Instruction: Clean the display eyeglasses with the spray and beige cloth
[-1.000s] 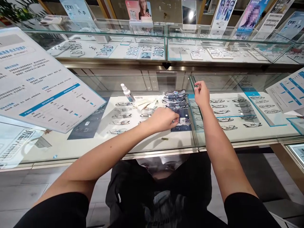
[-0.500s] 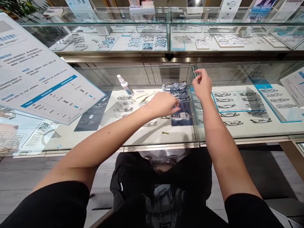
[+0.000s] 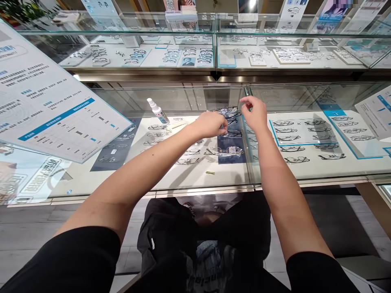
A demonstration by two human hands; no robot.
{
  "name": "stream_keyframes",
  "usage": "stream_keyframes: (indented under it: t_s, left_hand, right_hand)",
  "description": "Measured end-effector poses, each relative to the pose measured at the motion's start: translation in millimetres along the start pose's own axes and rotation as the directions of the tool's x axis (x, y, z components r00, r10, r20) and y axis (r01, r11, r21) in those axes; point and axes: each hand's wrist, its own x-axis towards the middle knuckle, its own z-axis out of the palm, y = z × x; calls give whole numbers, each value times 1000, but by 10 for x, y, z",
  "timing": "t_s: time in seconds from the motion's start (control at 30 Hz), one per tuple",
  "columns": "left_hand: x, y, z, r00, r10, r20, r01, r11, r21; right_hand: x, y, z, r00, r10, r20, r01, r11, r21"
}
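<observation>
My left hand [image 3: 210, 124] reaches over the glass counter [image 3: 214, 181] to a row of dark-framed glasses [image 3: 231, 121] laid on a dark blue mat [image 3: 236, 158]. Its fingers are curled on one pair in that row. My right hand [image 3: 254, 113] hovers just right of the row, thumb and fingers pinched together near the top pair; what they hold is too small to make out. A pair of glasses in a clear wrapper [image 3: 225, 151] lies on the mat nearer to me.
A white spray bottle [image 3: 157, 111] stands left of the row. A small brass piece [image 3: 210, 173] lies near the counter's front edge. A large printed sheet [image 3: 45, 97] slants at the left. More glasses fill the cases below and the far display case [image 3: 214, 71].
My left hand has left the wrapped pair on the mat and moved up to the row of dark frames. My right hand has shifted a little left towards the same row.
</observation>
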Motion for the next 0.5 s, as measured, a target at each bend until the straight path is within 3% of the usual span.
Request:
stream_keyframes:
  t_s: [0.17,0.3,0.37,0.5]
  left_hand:
    - [-378,-181,-229,997,34,-68,-56,933,-355]
    - [-766,-495,-350,982,-144,-125,50,828,-558]
    - [-890,-660,-301,941,-260,-217,67,771,-633]
    - [-947,-884,-62,818,-403,-411,-20,693,-721]
  right_hand:
    - [-90,-152,105,985,-47,167,66,992,-109]
    - [-158,-269,188,958,-85,273,131,979,-158]
    - [-181,-341,215,952,-109,286,164,971,-176]
    - [-210,-470,259,944,-138,301,215,947,-238]
